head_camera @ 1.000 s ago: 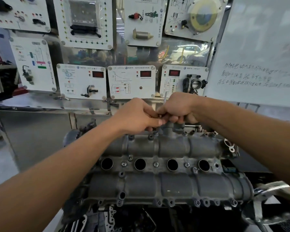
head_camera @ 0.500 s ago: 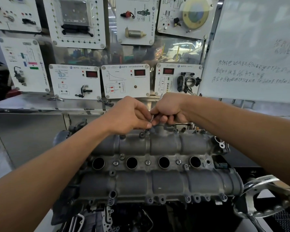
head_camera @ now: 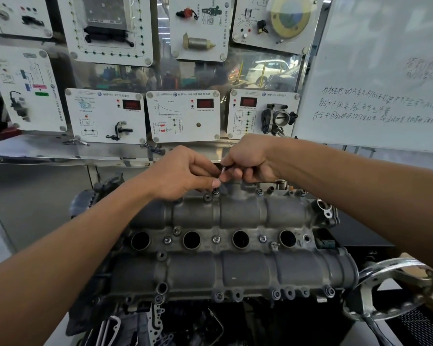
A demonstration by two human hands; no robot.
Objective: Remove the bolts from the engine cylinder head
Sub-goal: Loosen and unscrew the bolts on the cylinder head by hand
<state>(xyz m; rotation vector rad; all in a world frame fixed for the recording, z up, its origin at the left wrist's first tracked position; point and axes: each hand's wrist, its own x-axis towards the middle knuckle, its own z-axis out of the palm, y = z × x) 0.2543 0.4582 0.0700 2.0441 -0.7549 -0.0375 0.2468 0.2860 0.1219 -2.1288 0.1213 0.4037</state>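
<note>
At the far edge of the cylinder head [head_camera: 235, 213], we have both hands on one thin metal key [head_camera: 223, 171]. Our left hand [head_camera: 183, 174] has its fingers curled and pinches the key low down. Our right hand [head_camera: 249, 161] is closed in a fist around the upper part. A bolt [head_camera: 215, 191] sits just below our left thumb; whether the tip is seated in it we cannot tell, since our fingers hide the joint.

We judge the main risk to be a slip. If the key sits tilted or shallow, turning force could cam it out and round the bolt's recess, and our knuckles would hit the casting. A freed bolt could also roll off and drop into one of the open round wells [head_camera: 191, 240] in the middle row, or down behind the engine. Several other bolts, such as one between the wells [head_camera: 215, 239], look to be in place.

Behind the engine a steel shelf [head_camera: 48, 149] carries white training panels [head_camera: 183, 116] with red displays, one bearing a throttle body [head_camera: 279, 117]. A whiteboard [head_camera: 385, 71] with handwriting stands at the right, and a chrome hand wheel [head_camera: 390, 288] is low on that side.
</note>
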